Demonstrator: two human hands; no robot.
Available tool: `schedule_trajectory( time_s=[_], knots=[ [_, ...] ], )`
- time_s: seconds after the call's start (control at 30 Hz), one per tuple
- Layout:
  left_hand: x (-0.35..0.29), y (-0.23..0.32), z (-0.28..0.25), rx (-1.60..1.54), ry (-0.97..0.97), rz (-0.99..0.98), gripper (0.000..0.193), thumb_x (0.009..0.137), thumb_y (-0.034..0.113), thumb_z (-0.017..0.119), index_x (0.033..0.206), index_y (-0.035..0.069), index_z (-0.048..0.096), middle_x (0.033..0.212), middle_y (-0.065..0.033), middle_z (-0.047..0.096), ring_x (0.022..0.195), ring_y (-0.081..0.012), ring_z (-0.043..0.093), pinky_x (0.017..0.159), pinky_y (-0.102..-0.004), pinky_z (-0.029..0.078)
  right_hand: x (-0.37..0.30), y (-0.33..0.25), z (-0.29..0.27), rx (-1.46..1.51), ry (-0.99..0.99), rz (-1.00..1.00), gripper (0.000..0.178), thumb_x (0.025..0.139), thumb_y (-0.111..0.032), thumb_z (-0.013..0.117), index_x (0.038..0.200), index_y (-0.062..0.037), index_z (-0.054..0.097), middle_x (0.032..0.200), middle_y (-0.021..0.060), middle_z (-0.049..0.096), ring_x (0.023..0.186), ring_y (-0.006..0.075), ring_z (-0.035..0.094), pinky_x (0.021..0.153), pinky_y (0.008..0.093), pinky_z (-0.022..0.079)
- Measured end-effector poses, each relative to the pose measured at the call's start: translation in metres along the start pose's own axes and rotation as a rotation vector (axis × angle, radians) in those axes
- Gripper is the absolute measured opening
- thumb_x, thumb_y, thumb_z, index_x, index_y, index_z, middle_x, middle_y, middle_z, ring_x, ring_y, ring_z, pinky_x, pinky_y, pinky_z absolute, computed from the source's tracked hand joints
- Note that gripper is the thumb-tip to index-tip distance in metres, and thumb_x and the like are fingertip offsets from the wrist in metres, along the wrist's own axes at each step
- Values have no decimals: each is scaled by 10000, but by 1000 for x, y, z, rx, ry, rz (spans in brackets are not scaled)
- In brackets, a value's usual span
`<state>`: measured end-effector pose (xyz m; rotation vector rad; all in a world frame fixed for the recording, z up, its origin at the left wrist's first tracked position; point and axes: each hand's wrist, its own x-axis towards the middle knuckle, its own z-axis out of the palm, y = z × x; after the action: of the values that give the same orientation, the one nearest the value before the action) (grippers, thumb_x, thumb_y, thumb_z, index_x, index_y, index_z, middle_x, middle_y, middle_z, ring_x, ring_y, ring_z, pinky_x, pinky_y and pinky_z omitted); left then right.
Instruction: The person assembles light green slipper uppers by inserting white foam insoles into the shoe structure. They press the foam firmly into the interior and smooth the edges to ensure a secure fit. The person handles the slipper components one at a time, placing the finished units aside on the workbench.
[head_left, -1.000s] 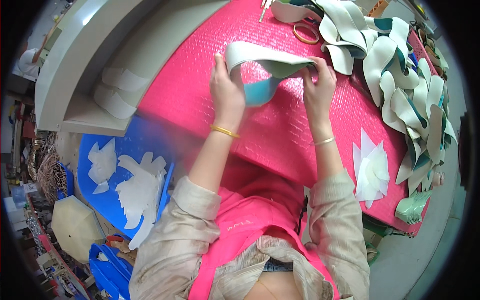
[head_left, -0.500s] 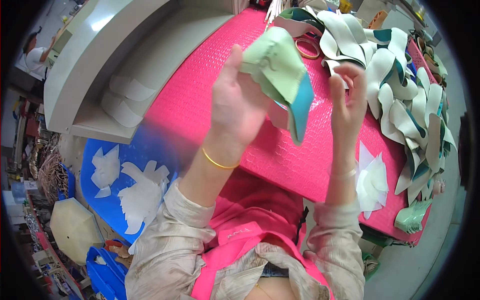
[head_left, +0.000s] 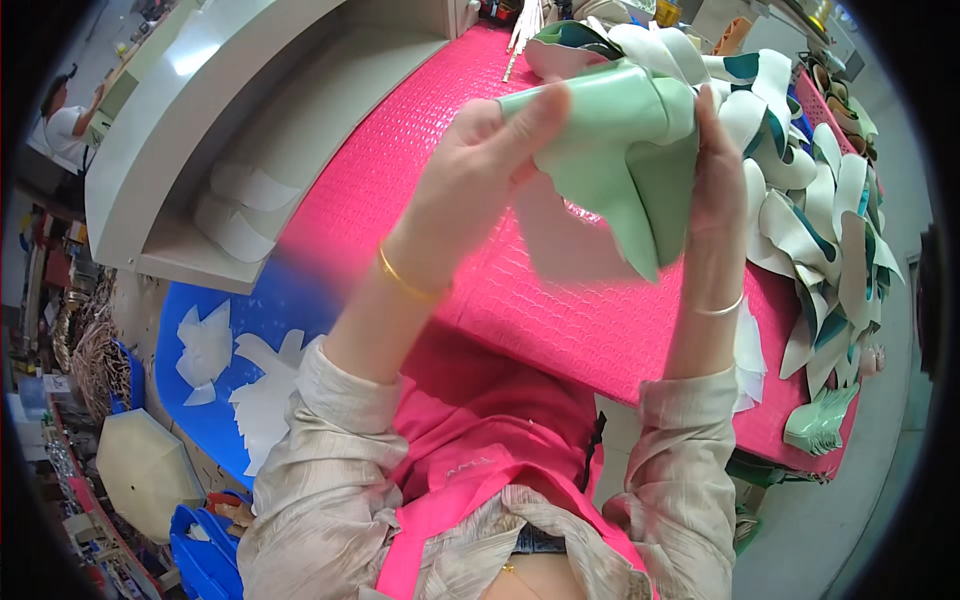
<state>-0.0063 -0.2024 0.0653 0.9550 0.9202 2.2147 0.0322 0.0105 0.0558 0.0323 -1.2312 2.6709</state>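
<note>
A light green leather piece, shaped like a shoe upper point(head_left: 610, 140), is held up above the pink table mat point(head_left: 590, 330). My left hand point(head_left: 480, 165) grips its left end, thumb on top. At its right edge my right hand point(head_left: 718, 185) is closed on it, with most of the fingers hidden behind. The leather curves over at the top, and a folded flap hangs below. Under its left side a pale, blurred piece point(head_left: 560, 235) hangs too; I cannot tell whether it is attached.
Overlapping white pieces with teal undersides point(head_left: 790, 200) cover the table's right side. A stack of green pieces point(head_left: 820, 420) lies at the near right corner. White cut sheets point(head_left: 265, 400) rest on a blue surface point(head_left: 225, 440) at left. A grey curved shelf point(head_left: 200, 130) borders the mat.
My right hand, open and apart before, has come in and taken hold of the piece's right edge. The piece has turned, and its teal side no longer shows.
</note>
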Motion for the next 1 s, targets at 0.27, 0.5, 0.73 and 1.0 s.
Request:
schedule_trajectory(
  time_s=[0.27,0.5,0.73,1.0],
  knots=[
    [-30,-14,-32,432,-76,-167,341,869,182,554,1093,-75,536,982,-64,603,878,-102,543,761,-243,433,-15,-16,-6,-653,-101,85,194,776,-199,672,847,-25,622,710,2,607,643,54,541,588,195,410],
    [-76,-2,-37,390,-83,-284,350,814,128,599,1107,-50,528,975,-71,599,877,-115,540,767,-245,436,-7,-9,-71,-424,245,-207,219,799,-263,637,653,-115,568,491,-84,356,408,19,293,391,199,213],
    [-117,2,-51,329,87,-277,458,747,161,641,1121,-67,506,1044,-102,586,973,-179,534,842,-299,410,-61,42,-38,-654,-201,69,392,749,-234,670,1046,4,574,950,33,604,830,119,558,757,266,439],
    [-129,19,-51,573,-322,-187,273,716,102,676,949,-29,617,943,-119,621,883,-248,585,802,-331,429,-93,42,2,-483,-504,216,149,624,-3,726,763,-12,673,830,79,634,814,169,591,828,303,424]
  ],
)
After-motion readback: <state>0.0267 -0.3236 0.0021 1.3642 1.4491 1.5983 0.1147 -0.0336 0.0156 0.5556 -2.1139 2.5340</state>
